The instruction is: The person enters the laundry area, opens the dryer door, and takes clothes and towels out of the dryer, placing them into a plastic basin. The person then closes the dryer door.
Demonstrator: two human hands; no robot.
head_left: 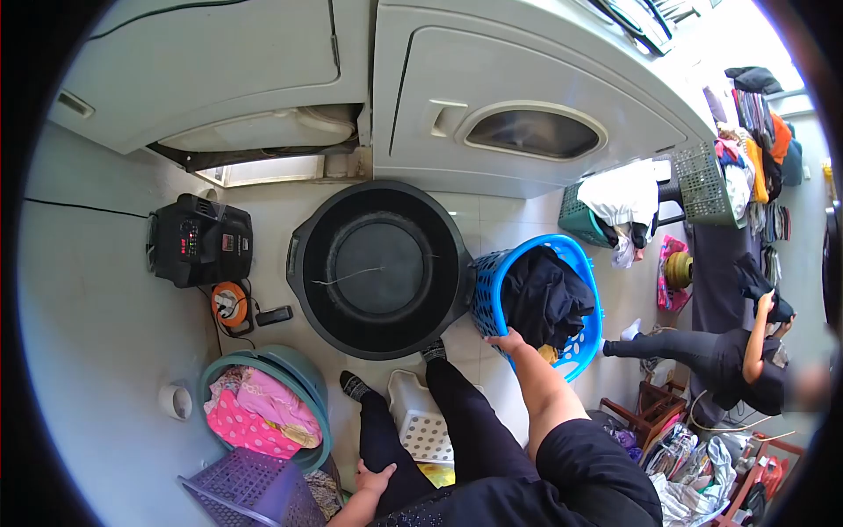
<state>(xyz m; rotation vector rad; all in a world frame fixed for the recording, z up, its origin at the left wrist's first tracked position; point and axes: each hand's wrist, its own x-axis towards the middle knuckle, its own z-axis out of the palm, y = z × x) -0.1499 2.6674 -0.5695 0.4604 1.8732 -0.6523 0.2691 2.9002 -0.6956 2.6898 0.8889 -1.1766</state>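
Note:
My right hand (504, 341) grips the near rim of a blue basket (488, 290), its fingers closed over the edge. Dark clothes (546, 294) fill the basket, with a bit of yellow cloth under them. Just left of the basket stands a large black tub (378, 268), with a thin pale strand lying inside. My left hand (376, 479) rests on my left knee, fingers spread on the dark trousers, holding nothing.
Dryer (413, 132) ahead; black speaker (206, 241) and orange cord reel (230, 305) at left. Green tub (320, 400) of pink clothes, purple basket (255, 492) and white basket (417, 404) are near me. Another person (746, 360) handles dark cloth at right, beside clothes piles.

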